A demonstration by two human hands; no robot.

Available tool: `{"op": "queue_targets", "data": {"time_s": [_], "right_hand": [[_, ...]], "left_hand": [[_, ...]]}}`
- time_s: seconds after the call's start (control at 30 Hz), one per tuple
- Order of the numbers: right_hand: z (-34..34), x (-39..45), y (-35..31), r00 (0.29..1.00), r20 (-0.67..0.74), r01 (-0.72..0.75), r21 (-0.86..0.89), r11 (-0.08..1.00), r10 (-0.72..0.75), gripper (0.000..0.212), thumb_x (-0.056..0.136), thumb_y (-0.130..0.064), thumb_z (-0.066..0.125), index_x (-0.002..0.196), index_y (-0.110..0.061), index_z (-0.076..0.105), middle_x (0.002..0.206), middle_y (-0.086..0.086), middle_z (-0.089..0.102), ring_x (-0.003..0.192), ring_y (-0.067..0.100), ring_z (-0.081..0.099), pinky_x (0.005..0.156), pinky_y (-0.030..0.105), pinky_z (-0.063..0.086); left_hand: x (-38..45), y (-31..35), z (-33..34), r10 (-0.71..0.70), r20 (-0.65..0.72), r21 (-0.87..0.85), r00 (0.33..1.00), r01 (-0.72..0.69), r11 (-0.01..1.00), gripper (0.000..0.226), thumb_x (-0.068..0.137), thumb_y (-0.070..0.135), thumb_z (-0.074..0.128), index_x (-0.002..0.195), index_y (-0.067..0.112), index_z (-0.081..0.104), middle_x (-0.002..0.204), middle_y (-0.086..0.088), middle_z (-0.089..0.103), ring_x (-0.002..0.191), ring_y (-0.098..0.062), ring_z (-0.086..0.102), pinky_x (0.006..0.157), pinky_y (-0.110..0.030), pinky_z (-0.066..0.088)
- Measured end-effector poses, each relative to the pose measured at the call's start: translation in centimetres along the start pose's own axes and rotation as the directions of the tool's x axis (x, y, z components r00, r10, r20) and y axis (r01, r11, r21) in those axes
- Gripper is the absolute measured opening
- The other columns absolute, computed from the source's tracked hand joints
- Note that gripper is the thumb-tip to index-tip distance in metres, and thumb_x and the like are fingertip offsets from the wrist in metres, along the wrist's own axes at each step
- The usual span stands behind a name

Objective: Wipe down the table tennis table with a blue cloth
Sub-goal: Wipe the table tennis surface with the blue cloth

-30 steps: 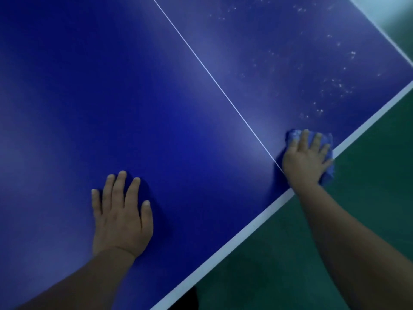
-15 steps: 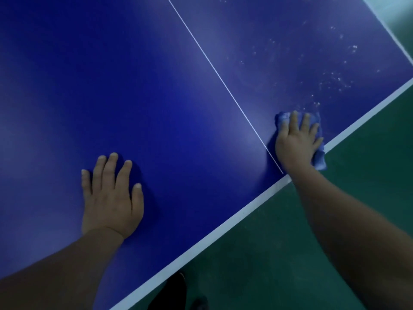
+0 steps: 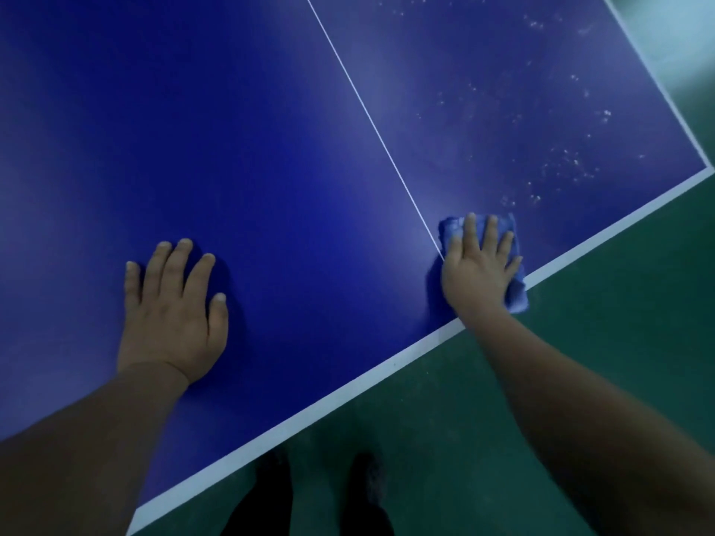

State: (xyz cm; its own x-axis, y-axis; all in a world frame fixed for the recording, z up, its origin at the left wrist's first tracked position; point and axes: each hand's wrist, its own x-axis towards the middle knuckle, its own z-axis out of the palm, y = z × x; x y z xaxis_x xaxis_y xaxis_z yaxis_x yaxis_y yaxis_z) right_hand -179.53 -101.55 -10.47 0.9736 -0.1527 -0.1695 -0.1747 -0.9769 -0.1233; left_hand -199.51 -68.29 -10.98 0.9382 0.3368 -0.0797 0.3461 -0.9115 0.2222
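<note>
Pressing flat with spread fingers, the right hand (image 3: 479, 272) pins the cloth (image 3: 503, 241) to the table (image 3: 271, 148) just beside the centre line (image 3: 371, 114), at the near white edge; one corner hangs over it. Beyond those fingertips white specks (image 3: 561, 164) dot the surface, so that quarter looks unwiped. Around the left hand (image 3: 170, 311), flat with fingers straight, the blue looks clean. No containers show.

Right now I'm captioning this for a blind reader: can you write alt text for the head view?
A person's right hand presses a blue cloth flat on a blue table tennis table near its white edge, just right of the centre line. The left hand rests flat on the table, and white specks dot the surface beyond the cloth.
</note>
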Motion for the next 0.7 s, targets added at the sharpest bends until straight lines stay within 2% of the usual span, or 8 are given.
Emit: {"op": "queue_targets", "data": {"time_s": [0.1,0.23,0.3,0.4,0.47,0.53,0.63,0.7], "right_hand": [[2.7,-4.5,-5.5,0.972,-0.045,0.231,0.014,0.973,-0.23,0.055,0.103,-0.047,0.018,0.156,-0.033,0.022,0.166,0.003,0.013,0.152,0.035,0.007,0.119,0.059,-0.001],[3.8,-8.9,-4.0,0.63,0.095,0.777,-0.056,0.628,-0.771,0.051,0.104,-0.048,0.02,0.153,-0.036,0.027,0.165,-0.001,0.019,0.153,0.03,0.007,0.121,0.055,-0.001],[1.9,-3.3,0.1,0.728,0.085,0.685,-0.103,0.721,-0.68,0.051,0.104,-0.045,0.026,0.155,-0.034,0.027,0.165,0.001,0.018,0.152,0.034,0.011,0.12,0.059,0.006],[-2.0,5.5,6.3,0.983,0.027,0.181,-0.052,0.982,-0.18,0.056,0.104,-0.051,0.015,0.158,-0.034,0.012,0.167,0.001,0.003,0.152,0.033,0.0,0.12,0.06,0.003],[-2.5,6.7,6.5,1.0,0.008,-0.007,0.02,1.0,0.007,0.058,0.104,-0.05,0.014,0.158,-0.031,0.012,0.167,0.005,0.002,0.152,0.036,-0.001,0.118,0.063,0.0],[-0.8,3.7,3.9,0.989,-0.029,0.143,0.01,0.99,-0.143,0.056,0.103,-0.043,0.02,0.157,-0.027,0.023,0.166,0.01,0.012,0.15,0.041,0.008,0.117,0.066,0.003],[1.5,-3.0,2.0,0.661,0.112,0.748,-0.033,0.662,-0.742,0.056,0.1,-0.044,0.024,0.153,-0.03,0.033,0.164,0.006,0.022,0.151,0.038,0.013,0.118,0.062,0.002],[1.4,-1.9,4.3,0.484,0.173,0.871,-0.004,0.491,-0.858,0.053,0.102,-0.05,0.021,0.152,-0.035,0.03,0.165,0.0,0.019,0.153,0.032,0.006,0.121,0.058,-0.002]], "left_hand": [[0.1,0.1,0.1,-0.001,-0.014,0.021,1.0,0.001,1.0,0.062,0.094,0.041,0.025,0.143,0.007,0.044,0.156,-0.016,0.031,0.149,-0.032,0.017,0.121,-0.053,0.003],[-0.3,-0.2,0.5,-0.077,-0.019,0.064,0.997,0.078,0.995,0.063,0.095,0.045,0.024,0.144,0.009,0.042,0.156,-0.017,0.03,0.147,-0.035,0.019,0.119,-0.039,-0.011],[-1.3,0.2,0.3,-0.178,-0.039,0.043,0.983,0.18,0.983,0.064,0.095,0.046,0.026,0.143,0.007,0.041,0.154,-0.019,0.029,0.145,-0.038,0.021,0.116,-0.032,-0.017],[-4.3,3.1,0.2,-0.304,-0.079,0.007,0.949,0.305,0.952,0.063,0.092,0.043,0.031,0.141,0.004,0.043,0.152,-0.023,0.032,0.142,-0.041,0.024,0.116,-0.029,-0.017],[-6.5,6.6,0.5,-0.375,-0.085,-0.018,0.923,0.375,0.927,0.065,0.092,0.043,0.03,0.141,0.003,0.044,0.153,-0.023,0.033,0.143,-0.04,0.024,0.118,-0.033,-0.012],[-8.0,10.9,1.1,-0.426,-0.067,-0.036,0.902,0.424,0.905,0.065,0.092,0.042,0.03,0.142,0.002,0.045,0.154,-0.022,0.033,0.144,-0.038,0.024,0.121,-0.044,0.0],[-8.1,17.4,2.1,-0.476,-0.061,-0.056,0.877,0.473,0.879,0.063,0.092,0.038,0.033,0.141,0.002,0.046,0.154,-0.022,0.035,0.144,-0.038,0.026,0.12,-0.054,0.011],[-6.8,21.3,2.8,-0.462,-0.061,-0.106,0.885,0.454,0.884,0.063,0.093,0.038,0.032,0.141,0.002,0.047,0.154,-0.02,0.035,0.145,-0.037,0.026,0.121,-0.053,0.011]]}}
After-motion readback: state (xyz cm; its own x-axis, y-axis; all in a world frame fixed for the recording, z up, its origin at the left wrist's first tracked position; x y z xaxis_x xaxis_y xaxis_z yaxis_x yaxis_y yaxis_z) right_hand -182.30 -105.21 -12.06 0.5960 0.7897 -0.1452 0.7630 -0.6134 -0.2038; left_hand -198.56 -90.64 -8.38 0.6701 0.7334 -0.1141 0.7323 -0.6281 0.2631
